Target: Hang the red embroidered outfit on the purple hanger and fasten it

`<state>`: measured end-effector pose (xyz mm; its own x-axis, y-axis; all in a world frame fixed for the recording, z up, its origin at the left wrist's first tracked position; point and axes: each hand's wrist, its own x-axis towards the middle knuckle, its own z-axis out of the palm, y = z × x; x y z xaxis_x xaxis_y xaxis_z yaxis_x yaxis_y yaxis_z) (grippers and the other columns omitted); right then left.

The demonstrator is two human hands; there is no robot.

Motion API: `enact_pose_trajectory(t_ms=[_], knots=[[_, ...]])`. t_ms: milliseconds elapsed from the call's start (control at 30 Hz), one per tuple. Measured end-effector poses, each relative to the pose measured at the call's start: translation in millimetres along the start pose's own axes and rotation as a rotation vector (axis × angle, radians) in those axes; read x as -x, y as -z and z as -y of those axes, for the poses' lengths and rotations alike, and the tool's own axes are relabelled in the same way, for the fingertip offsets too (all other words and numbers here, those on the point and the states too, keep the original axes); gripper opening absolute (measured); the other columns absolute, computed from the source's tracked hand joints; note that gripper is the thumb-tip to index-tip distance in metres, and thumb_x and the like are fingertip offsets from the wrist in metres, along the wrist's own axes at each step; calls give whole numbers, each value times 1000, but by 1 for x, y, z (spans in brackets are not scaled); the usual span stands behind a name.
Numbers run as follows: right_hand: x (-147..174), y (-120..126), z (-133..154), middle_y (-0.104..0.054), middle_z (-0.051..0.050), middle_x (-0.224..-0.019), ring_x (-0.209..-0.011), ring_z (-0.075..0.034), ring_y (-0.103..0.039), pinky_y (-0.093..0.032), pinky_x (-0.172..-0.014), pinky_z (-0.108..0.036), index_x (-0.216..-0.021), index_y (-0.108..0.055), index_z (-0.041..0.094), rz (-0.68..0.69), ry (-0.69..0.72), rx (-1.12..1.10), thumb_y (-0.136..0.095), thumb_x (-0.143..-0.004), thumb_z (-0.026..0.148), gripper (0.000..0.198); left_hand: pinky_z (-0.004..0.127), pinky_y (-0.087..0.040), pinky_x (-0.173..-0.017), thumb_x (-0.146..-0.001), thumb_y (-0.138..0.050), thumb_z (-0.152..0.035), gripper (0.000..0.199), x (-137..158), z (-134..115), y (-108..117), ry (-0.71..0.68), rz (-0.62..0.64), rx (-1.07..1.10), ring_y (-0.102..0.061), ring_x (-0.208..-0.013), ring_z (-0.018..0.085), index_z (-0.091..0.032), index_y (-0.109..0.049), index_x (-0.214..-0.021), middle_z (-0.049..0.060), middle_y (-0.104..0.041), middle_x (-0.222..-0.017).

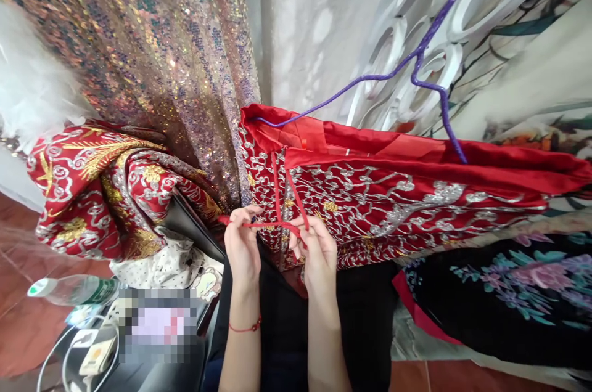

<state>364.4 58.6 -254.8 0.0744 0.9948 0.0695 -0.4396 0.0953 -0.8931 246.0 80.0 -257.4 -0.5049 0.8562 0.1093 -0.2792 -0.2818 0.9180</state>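
Observation:
A red garment with silver and gold embroidery [370, 207] hangs in front of me from a purple wire hanger [419, 56], its plain red band along the top. Two thin red cords [277, 185] come down from a slit in that band. My left hand [243, 244] pinches one end of the cord, with a stretch of it drawn level toward my other hand. Closed around a loop of the same cord is my right hand [315, 251]. Where the strands cross between the hands, I cannot make out whether they are knotted.
A sequinned cloth [185, 59] hangs behind on the left. Below it lies a folded red embroidered garment [106, 195] near a plastic bottle [76, 289] and a white cable [67, 349]. Black floral fabric [522, 293] lies at right, and a white ring-patterned panel [393, 40] stands behind.

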Motion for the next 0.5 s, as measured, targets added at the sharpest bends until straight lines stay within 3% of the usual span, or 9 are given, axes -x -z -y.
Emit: enact_pose_trajectory(t_ms=[67, 133, 233, 333, 400, 500], knots=[[-2, 1, 1, -58, 4, -62, -46, -7, -39, -31, -46, -21, -91, -64, 21, -11, -1, -6, -55, -92, 32, 14, 23, -50, -67, -89, -53, -42, 26, -6, 11, 8, 83, 35, -61, -68, -91, 16, -20, -49, -75, 4, -68, -88], [-6, 1, 2, -59, 4, -64, -47, -6, -39, -31, -47, -21, -96, -62, 21, -7, -25, -15, -56, -93, 34, 15, 24, -51, -70, -88, -59, -44, 24, -9, 17, 16, 107, 87, -238, -67, -96, 17, -20, -55, -91, 7, -69, -101], [-11, 2, 1, -59, 4, -66, -49, -6, -40, -33, -49, -21, -101, -58, 22, 11, -40, -44, -59, -93, 38, 18, 32, -49, -96, -90, -63, -41, 34, -4, 15, 22, -66, 120, -493, -61, -117, 19, -20, -55, -116, 11, -64, -124], [-10, 2, -1, -60, 4, -69, -51, -6, -42, -36, -51, -21, -104, -55, 23, 53, -48, -32, -62, -92, 42, 23, 35, -41, -110, -100, -51, -38, 33, 6, 0, 19, -182, 317, -565, -56, -126, 19, -22, -56, -128, 10, -61, -135], [-6, 4, -1, -60, 4, -71, -52, -7, -43, -36, -52, -22, -108, -55, 24, 83, -61, -3, -62, -92, 44, 26, 34, -43, -106, -100, -51, -39, 30, 12, -8, 16, -199, 434, -572, -60, -119, 19, -23, -60, -124, 8, -66, -127], [-1, 8, 3, -58, 4, -74, -59, -9, -47, -40, -57, -23, -114, -54, 25, 84, -57, 47, -63, -92, 44, 31, 30, -47, -90, -98, -55, -40, 23, 14, -10, 11, -230, 422, -638, -64, -93, 17, -21, -68, -100, 4, -70, -97]])
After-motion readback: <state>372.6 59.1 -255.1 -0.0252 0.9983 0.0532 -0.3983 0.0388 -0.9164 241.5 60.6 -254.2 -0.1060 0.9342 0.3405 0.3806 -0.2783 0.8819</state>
